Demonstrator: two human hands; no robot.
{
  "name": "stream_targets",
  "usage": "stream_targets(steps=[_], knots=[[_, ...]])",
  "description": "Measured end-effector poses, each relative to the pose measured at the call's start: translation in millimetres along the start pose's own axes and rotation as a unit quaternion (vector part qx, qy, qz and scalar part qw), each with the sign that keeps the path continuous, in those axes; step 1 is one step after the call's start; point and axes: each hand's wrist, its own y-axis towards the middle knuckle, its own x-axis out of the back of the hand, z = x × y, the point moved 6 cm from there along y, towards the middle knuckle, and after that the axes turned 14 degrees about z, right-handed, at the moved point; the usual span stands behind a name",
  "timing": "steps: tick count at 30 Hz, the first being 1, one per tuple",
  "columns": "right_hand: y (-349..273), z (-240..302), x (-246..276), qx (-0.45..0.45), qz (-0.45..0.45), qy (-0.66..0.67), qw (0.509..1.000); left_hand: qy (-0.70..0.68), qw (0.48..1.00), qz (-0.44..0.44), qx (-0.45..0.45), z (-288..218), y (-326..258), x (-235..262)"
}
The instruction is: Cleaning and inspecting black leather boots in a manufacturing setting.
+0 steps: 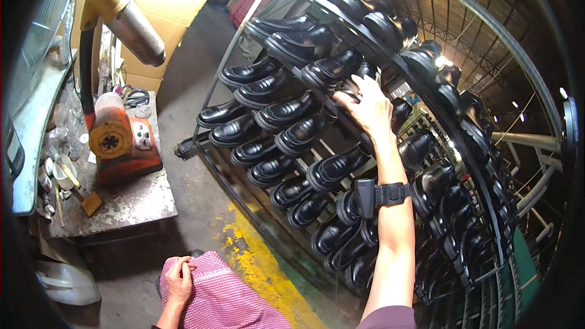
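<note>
My right hand (pixel 370 108) is stretched out to a tall rack, its fingers and thumb closed round a black leather shoe (pixel 346 89), most of which the hand covers. Another glossy black shoe (pixel 332 68) stands close beside it. A dark band with a small box (pixel 367 198) is strapped round my right forearm. Low on the left, my left hand (pixel 178 280) rests with curled fingers against a pink checked cloth (pixel 222 286) draped over my lap. Whatever those fingers hold, if anything, is hidden.
The metal rack (pixel 226 64) carries several slanting rows of black shoes. To the left, a worn worktable (pixel 143 198) bears an orange-and-black machine (pixel 131 152) with a hot-air-gun-like head (pixel 131 27), scissors (pixel 137 97) and a brush (pixel 91 204). A whitish plastic container (pixel 70 283) stands below.
</note>
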Motion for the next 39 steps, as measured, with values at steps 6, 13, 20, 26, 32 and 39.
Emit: stream_targets(steps=[6, 13, 20, 26, 32, 39], knots=[[-1, -28, -36, -0.021, 0.095, -0.168, 0.981, -0.01, 1.0, -0.008, -0.005, -5, 0, 0], [-7, -21, -62, -0.114, -0.02, -0.108, 0.987, -0.006, 1.0, -0.003, -0.007, -10, 1, -2], [1, -33, -77, -0.117, -0.076, -0.06, 0.988, 0.006, 1.0, 0.016, -0.003, -1, 3, -5], [-22, -38, -60, -0.088, 0.018, -0.095, 0.991, -0.018, 1.0, -0.014, 0.013, -2, 2, 0], [-27, 35, -33, -0.08, -0.091, 0.25, 0.961, -0.001, 1.0, -0.007, 0.012, 1, 2, 5], [15, 44, -146, -0.337, -0.058, 0.752, 0.563, -0.005, 1.0, 0.0, 0.008, -1, 6, 2]])
